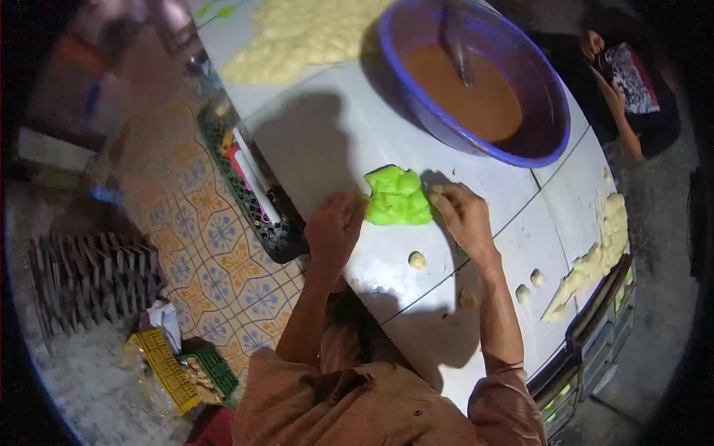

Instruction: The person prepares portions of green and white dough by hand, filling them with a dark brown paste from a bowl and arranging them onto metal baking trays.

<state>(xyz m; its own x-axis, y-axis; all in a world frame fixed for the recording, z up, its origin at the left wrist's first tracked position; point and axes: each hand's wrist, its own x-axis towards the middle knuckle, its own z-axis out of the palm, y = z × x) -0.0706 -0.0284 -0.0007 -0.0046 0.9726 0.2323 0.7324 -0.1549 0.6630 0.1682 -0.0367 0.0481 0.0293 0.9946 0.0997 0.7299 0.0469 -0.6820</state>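
Note:
A lumpy slab of bright green dough (396, 199) lies on the white tiled table (290, 141), between my two hands. My left hand (335, 223) is at its left edge, fingers curled and pinched on it. On the opposite edge, my right hand (460, 215) has thumb and fingers pinched on the dough. A small pale dough ball (416, 261) sits just below the slab, and two more (536, 277) are farther right.
A purple basin (549, 119) of brown liquid with a metal utensil stands above. Pale dough lies upper left (290, 37) and right (595, 264). A dark crate (238, 186) lines the left edge, crates (160, 372) sit on the floor, and another person's hands (606, 85) show upper right.

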